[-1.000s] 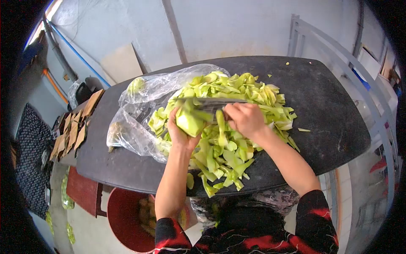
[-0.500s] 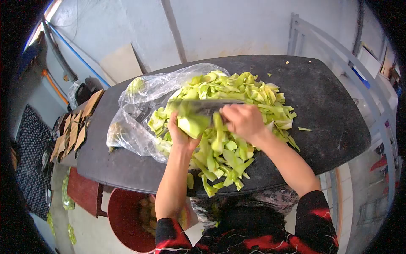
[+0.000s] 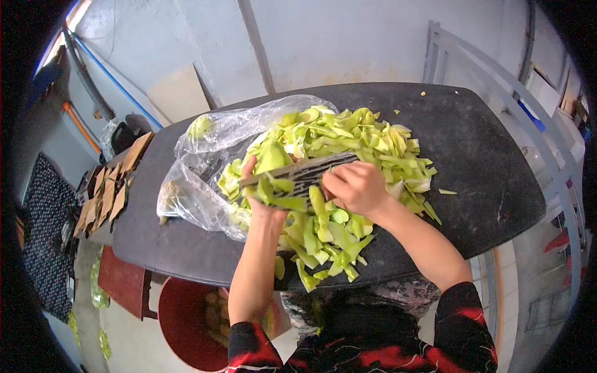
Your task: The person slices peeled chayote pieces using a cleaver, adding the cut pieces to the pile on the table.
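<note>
My left hand (image 3: 266, 210) is closed round a pale green vegetable (image 3: 272, 156), whose exact kind I cannot make out. In my right hand (image 3: 357, 186) is a knife with a wide, dark, streaked blade (image 3: 305, 173). The blade lies across the near side of the vegetable, and green slices cling along its lower edge. Under both hands spreads a heap of cut green slices and peel (image 3: 354, 133). A clear plastic bag (image 3: 193, 199) lies left of the heap, partly beneath it.
The heap rests on a dark table (image 3: 479, 161) with rounded corners. Below its near edge stands a red bucket (image 3: 180, 323) with pale pieces inside. Flattened cardboard (image 3: 109, 189) is at the left; a grey metal rail (image 3: 528, 93) rises at the right.
The knife has come down toward me, from the far side of the vegetable to its near side. Slices now hang along the blade, and my right hand is slightly lower.
</note>
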`<state>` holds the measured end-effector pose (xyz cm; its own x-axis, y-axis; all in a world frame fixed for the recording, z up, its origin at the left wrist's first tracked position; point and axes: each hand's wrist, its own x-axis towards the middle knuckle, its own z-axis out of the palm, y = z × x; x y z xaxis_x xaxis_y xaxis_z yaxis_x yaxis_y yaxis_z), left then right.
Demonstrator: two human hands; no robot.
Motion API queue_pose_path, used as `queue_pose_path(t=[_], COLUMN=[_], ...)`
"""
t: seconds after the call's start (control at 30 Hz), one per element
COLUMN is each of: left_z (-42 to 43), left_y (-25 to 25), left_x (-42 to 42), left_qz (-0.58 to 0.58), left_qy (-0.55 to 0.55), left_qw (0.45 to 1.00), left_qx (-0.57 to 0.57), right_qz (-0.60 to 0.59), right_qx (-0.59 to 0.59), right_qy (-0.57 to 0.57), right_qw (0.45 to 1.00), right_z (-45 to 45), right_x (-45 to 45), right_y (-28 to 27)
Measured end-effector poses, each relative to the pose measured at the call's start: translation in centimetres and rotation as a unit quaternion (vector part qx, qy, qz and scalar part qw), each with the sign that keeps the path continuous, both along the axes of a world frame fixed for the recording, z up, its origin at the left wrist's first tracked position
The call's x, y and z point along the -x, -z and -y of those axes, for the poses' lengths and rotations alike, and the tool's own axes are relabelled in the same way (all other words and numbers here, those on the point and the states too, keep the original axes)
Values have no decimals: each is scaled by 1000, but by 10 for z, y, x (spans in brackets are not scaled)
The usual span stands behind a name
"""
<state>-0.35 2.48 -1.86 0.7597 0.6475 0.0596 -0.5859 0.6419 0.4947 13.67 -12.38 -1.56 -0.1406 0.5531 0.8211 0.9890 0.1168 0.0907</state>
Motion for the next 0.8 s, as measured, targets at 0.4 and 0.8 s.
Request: queue_pose_path(t=[0.4,0.8], left_z=[1,-1], left_y=[8,-2], left_x=[4,4], left_qz=[96,10], left_qy=[99,-68], left_qw=[990,998], left_qx=[-12,-13], right_qz=[84,15], right_qx=[-80,-75], right_qy=[-36,11], right_qw=[993,997], right_z=[-5,-12], right_x=[13,-8], right_y=[9,17])
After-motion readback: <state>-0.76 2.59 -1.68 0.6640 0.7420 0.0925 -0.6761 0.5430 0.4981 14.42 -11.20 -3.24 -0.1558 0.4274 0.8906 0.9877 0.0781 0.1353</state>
